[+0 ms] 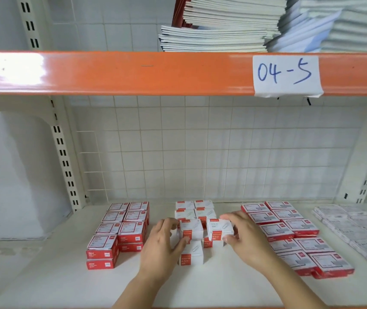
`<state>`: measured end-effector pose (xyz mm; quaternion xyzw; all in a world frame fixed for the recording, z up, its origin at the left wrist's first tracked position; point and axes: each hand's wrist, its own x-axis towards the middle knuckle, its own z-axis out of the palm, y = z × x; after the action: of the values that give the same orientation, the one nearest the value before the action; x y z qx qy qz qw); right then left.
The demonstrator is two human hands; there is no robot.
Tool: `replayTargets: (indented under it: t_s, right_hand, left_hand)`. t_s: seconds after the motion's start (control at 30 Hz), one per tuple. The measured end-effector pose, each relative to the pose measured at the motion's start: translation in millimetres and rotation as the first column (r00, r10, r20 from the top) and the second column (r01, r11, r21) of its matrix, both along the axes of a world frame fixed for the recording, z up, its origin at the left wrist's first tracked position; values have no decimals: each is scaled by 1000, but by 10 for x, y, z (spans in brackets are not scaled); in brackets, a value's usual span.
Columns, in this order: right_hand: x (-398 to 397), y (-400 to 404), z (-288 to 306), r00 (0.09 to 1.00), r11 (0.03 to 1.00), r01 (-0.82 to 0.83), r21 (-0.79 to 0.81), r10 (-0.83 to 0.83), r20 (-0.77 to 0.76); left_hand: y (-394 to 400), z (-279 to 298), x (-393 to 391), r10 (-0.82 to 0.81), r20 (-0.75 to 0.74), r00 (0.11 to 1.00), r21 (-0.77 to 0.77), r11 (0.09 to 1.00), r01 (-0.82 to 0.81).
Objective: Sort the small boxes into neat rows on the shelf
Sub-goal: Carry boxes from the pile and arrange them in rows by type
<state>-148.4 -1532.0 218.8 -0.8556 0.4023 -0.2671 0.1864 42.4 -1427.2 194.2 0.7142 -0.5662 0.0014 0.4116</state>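
A: Both hands are in over the white shelf (pixel 44 275), right at the middle cluster of small boxes.

B: What's the right hand (pixel 245 241) got?

A: A white box with a red band, the lifted box (pixel 219 228). Thumb on its near right corner, fingers curled over the far top edge. It sits tilted and higher than its neighbours.

B: And the left hand (pixel 162 244)?

A: It grips the top box (pixel 191 228) just beside the lifted one, fingers wrapping its left side, thumb on its red front. That box sits on another, the front box (pixel 192 255), which stands nearest us, between the two wrists.

B: So the two held boxes are close?

A: Side by side, a narrow gap between them. Behind them the back boxes (pixel 194 209) of the same kind stand two across against each other, just past the fingertips.

B: Anything to the sides?

A: Left of the left hand, the left stack (pixel 120 230) of red-sided boxes in two columns, near the hand but apart from it. Right of the right hand, the right stack (pixel 289 233), also two columns, running toward us alongside the forearm. Farther right, pale packs (pixel 356 230) lie flat.

B: Overhead?

A: An orange beam (pixel 133 72) with a paper label (pixel 286 74) reading "04-5", and notebooks (pixel 222 30) piled above it.
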Motion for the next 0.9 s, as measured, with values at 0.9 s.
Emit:
replayTargets:
  t_s: [0.9]
  right_hand:
    - [147,86,-234,990,996,39,79,-49,132]
  left_hand:
    - [0,-17,32,66,-67,996,169,984,-54]
